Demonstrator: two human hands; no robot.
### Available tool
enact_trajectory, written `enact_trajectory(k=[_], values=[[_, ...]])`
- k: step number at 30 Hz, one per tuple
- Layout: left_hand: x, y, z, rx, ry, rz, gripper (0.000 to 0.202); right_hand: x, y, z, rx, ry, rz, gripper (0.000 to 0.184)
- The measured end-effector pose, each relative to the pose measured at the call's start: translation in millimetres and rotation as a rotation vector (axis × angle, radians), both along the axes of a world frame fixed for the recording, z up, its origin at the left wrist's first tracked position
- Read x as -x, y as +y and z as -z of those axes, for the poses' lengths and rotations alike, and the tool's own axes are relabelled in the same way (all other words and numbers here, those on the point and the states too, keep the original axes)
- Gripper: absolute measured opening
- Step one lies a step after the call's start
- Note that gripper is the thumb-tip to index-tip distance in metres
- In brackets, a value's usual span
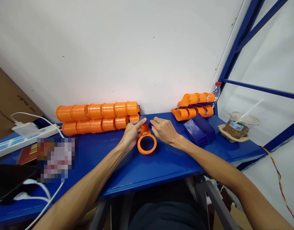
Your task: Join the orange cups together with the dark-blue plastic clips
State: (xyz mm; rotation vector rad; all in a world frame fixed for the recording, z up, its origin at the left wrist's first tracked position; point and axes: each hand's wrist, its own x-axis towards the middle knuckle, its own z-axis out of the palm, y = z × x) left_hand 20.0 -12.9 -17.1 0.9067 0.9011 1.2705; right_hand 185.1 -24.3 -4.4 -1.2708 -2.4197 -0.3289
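Observation:
An orange ring-shaped plastic part (pixel 147 153) is held over the middle of the blue table, its round opening facing me. My left hand (pixel 130 132) grips its upper neck from the left, thumb pressed near a dark blue piece at the top. Closed fingers of my right hand (pixel 165 129) pinch the dark blue piece (pixel 150 124) at the part's upper right; most of that piece is hidden. Behind my left hand lie two stacked rows of orange cylinders (pixel 95 111). A fanned stack of dark blue flat plates (pixel 197 131) lies right of my right hand.
More orange cylinders on blue bases (pixel 195 112) stand at the back right, near a bottle (pixel 217 90). A lidded drink cup (pixel 240 125) sits in a cardboard holder at right. A power strip (pixel 27 139), cables and a black object (pixel 14 180) occupy the left.

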Motion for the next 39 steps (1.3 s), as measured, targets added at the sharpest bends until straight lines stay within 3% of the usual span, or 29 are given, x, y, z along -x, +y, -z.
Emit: enact_trajectory(k=[5, 9, 12, 17, 24, 28, 32, 35, 37, 39], values=[[-1, -2, -1.0, -0.015, -0.055, -0.092, 0.036, 6, -19, -10.5, 0.048, 0.156, -0.033, 0.036], [2, -1, -2.8, 0.043, -0.137, -0.104, 0.028, 3, -39, -17.6, 0.016, -0.063, -0.110, 0.047], [2, 2, -2.3, 0.094, -0.196, -0.126, 0.022, 3, -45, -11.4, -0.054, -0.191, -0.174, 0.063], [1, 4, -4.2, 0.155, -0.242, -0.102, 0.025, 4, -43, 1.4, -0.013, -0.192, -0.140, 0.043], [-4, -3, -13.5, 0.226, -0.187, 0.033, 0.030, -23, -18, -19.9, 0.265, 0.096, 0.017, 0.031], [-7, -5, -7.9, 0.236, -0.137, 0.086, 0.025, -43, 4, -22.4, 0.417, 0.193, 0.088, 0.040], [-11, -6, -1.9, 0.218, -0.063, 0.104, 0.024, -59, 19, -22.4, 0.601, 0.155, 0.172, 0.044], [-10, -6, -1.0, 0.201, -0.032, 0.114, 0.022, -71, 22, -22.6, 0.522, 0.128, 0.249, 0.033], [-9, -6, -1.4, 0.182, -0.022, 0.108, 0.020, -77, 20, -19.6, 0.369, 0.121, 0.203, 0.051], [-7, -5, -1.6, 0.158, -0.012, 0.103, 0.020, -78, 18, -13.0, 0.269, 0.061, 0.067, 0.077]])
